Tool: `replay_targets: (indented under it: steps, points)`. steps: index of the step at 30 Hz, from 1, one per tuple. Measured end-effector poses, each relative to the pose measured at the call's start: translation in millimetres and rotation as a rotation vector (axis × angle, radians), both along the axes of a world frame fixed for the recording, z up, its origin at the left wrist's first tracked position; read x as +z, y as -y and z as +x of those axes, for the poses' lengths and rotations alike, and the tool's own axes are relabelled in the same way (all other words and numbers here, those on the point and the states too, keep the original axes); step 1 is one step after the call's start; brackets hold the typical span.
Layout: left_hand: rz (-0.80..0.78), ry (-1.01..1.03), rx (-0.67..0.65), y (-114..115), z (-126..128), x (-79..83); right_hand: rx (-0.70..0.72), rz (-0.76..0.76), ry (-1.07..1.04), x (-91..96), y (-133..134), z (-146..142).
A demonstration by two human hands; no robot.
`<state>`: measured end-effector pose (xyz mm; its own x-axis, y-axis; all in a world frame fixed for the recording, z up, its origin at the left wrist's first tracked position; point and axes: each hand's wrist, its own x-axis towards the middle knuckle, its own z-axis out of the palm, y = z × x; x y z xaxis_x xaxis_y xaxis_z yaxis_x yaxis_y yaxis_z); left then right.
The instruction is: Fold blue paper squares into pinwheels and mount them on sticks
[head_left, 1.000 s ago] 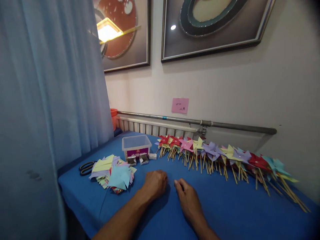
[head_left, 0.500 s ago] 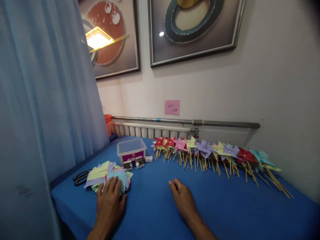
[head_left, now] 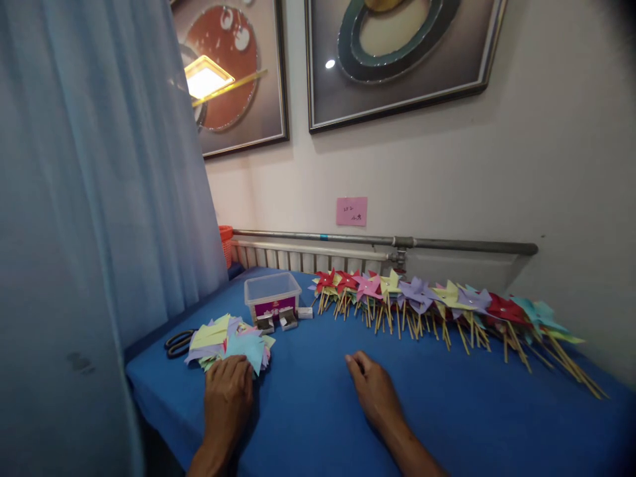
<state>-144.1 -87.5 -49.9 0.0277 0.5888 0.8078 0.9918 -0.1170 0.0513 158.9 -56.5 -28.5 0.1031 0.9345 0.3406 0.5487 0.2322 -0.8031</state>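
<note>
Pale wall at the back, blue curtain down the left. Table under blue cloth fills the lower half. Two framed pictures hang on the wall, cut off at top. Grey pipe runs along it, white radiator below. Row of paper pinwheels on sticks lies along the wall side of the table, sticks toward the person.

Pile of cut paper sits on the left part of the table, light blue sheet on top. Left hand is at the pile's near edge, fingers bent and together over the paper; can't tell if they pinch a sheet. Right hand is on or just above bare cloth, fingers curled in; can't tell if anything is inside.

Clear plastic tub, purple label, behind the pile. Scissors left of pile, dark handles showing. Pink note on wall. Three small boxes by the tub's front.
</note>
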Motion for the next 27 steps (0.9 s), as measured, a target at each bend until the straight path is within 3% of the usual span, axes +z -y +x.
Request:
replay_targets:
  steps: [8, 15, 18, 21, 24, 27]
  points:
    - [-0.09, -0.105, -0.069, -2.7, 6.6, 3.8, -0.004, -0.041, -0.002, 2.0, 1.0, -1.1]
    - [-0.007, 0.089, -0.093, -4.4, 0.5, 1.4, -0.005, -0.03, 0.004, 2.0, 1.1, -0.4]
    - [0.025, 0.292, -0.131, -5.8, 2.7, 9.9, 0.005, -0.012, -0.02, 0.1, 1.2, -2.2]
    - [-0.03, 0.629, -0.211, -14.3, 20.9, 32.1, 0.025, -0.026, -0.102, -1.7, 1.3, -7.2]
    - [-0.245, 1.041, -0.363, -35.0, 56.1, 57.8, 0.092, -0.084, -0.28, -3.3, -0.1, -12.0]
    - [-0.464, 1.39, -0.582, -65.8, 98.5, 72.7, 0.097, -0.09, -0.463, -4.1, -5.0, -11.1]
